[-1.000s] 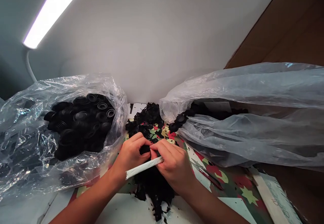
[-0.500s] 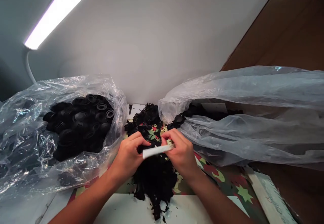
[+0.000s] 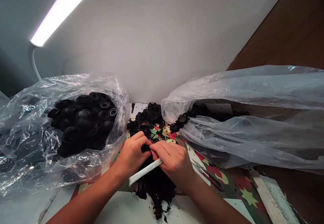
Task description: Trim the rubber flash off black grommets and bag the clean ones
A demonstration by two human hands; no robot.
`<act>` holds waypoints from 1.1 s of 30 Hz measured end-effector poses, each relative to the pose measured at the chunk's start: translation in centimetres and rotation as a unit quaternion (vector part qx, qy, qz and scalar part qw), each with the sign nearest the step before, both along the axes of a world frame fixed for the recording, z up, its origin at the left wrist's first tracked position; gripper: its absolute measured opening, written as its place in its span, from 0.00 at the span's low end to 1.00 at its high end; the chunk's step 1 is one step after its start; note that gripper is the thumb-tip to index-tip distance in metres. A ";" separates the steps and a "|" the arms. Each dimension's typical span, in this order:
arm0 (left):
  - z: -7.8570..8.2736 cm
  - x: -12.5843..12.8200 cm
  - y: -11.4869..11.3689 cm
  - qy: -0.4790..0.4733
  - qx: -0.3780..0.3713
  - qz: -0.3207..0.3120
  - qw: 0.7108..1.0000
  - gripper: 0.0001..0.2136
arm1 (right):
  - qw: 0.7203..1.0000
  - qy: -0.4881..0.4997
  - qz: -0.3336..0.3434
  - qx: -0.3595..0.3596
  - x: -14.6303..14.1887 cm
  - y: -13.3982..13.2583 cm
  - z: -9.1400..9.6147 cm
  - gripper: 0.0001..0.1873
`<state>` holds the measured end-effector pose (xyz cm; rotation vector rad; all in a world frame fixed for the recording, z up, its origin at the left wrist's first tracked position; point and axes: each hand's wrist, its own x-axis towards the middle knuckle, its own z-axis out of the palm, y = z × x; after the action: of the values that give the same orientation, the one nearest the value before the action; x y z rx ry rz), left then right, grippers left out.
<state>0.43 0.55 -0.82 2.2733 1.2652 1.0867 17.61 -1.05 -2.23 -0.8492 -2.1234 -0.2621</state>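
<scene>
My left hand (image 3: 134,151) is closed, its thumb and fingers pinching what looks like a small black rubber piece (image 3: 146,148), mostly hidden by the fingers. Against it press the fingertips of my right hand (image 3: 173,156). A white, stick-like handle (image 3: 145,172) is gripped in my right hand and juts out down to the left; its other end is hidden in the fingers. Beneath both hands lies a heap of black rubber scraps (image 3: 158,187). Ribbed black rubber parts (image 3: 83,122) fill the clear plastic bag (image 3: 121,95) at left.
Another clear plastic bag (image 3: 227,85) lies open at right, black parts (image 3: 179,121) at its mouth. A slim tool with red on it (image 3: 209,177) rests on the patterned cloth (image 3: 249,197). Cardboard (image 3: 286,31) stands behind; a lit lamp (image 3: 63,13) hangs upper left.
My right hand has moved left until its fingertips meet my left hand's. The white handle has tilted, its free end swinging down and left. The view has shifted slightly.
</scene>
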 end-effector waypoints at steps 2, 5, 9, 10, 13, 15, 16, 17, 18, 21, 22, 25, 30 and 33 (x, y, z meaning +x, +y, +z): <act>0.0 0.0 -0.1 -0.001 0.003 -0.004 1.000 0.10 | 1.000 -0.009 -0.016 -0.003 0.1 0.1 0.0 0.14; 0.4 0.0 -0.3 -0.015 0.002 -0.016 1.000 0.08 | 0.998 0.021 -0.051 -0.031 0.8 0.9 0.0 0.13; 1.2 -0.2 -0.3 -0.057 -0.031 -0.009 0.998 0.04 | 0.967 0.194 -0.079 -0.143 2.3 2.1 -0.1 0.08; 1.3 -0.2 -0.3 -0.073 -0.041 -0.006 0.996 0.03 | 0.950 0.239 -0.076 -0.186 2.4 2.2 -0.2 0.08; 1.5 -0.3 -0.1 -0.121 -0.077 -0.012 0.990 0.01 | 0.890 0.344 -0.053 -0.294 2.4 2.6 -0.5 0.12; 1.5 -0.3 0.0 -0.154 -0.108 -0.023 0.982 0.03 | 0.857 0.394 -0.036 -0.331 2.2 2.7 -0.8 0.11; 1.6 -0.3 0.1 -0.169 -0.125 -0.027 0.977 0.04 | 0.843 0.413 -0.028 -0.343 2.1 2.7 -0.9 0.11; 1.6 -0.3 0.1 -0.184 -0.142 -0.030 0.972 0.04 | 0.831 0.426 -0.018 -0.357 2.0 2.7 -1.0 0.11; 1.6 -0.3 0.1 -0.197 -0.158 -0.031 0.967 0.05 | 0.821 0.432 -0.007 -0.372 1.9 2.7 -1.1 0.11; 1.8 -0.3 0.2 -0.225 -0.190 -0.033 0.955 0.06 | 0.806 0.429 0.013 -0.407 1.8 2.5 -1.3 0.16; 1.9 -0.3 0.2 -0.231 -0.195 -0.034 0.953 0.06 | 0.808 0.421 0.014 -0.412 1.8 2.5 -1.3 0.17; 2.0 -0.3 0.3 -0.248 -0.206 -0.040 0.946 0.07 | 0.827 0.397 0.005 -0.397 1.7 2.3 -1.6 0.14; 1.9 -0.6 0.4 -0.260 -0.224 -0.061 0.937 0.09 | 0.842 0.375 0.042 -0.386 1.4 2.0 -1.7 0.11; 1.7 -0.9 0.6 -0.276 -0.225 -0.092 0.930 0.13 | 0.860 0.350 0.055 -0.366 1.1 1.6 -1.0 0.11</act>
<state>-0.42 1.13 0.89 1.5565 0.9237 1.1172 18.74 0.57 -3.21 -1.0249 -1.5257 0.8597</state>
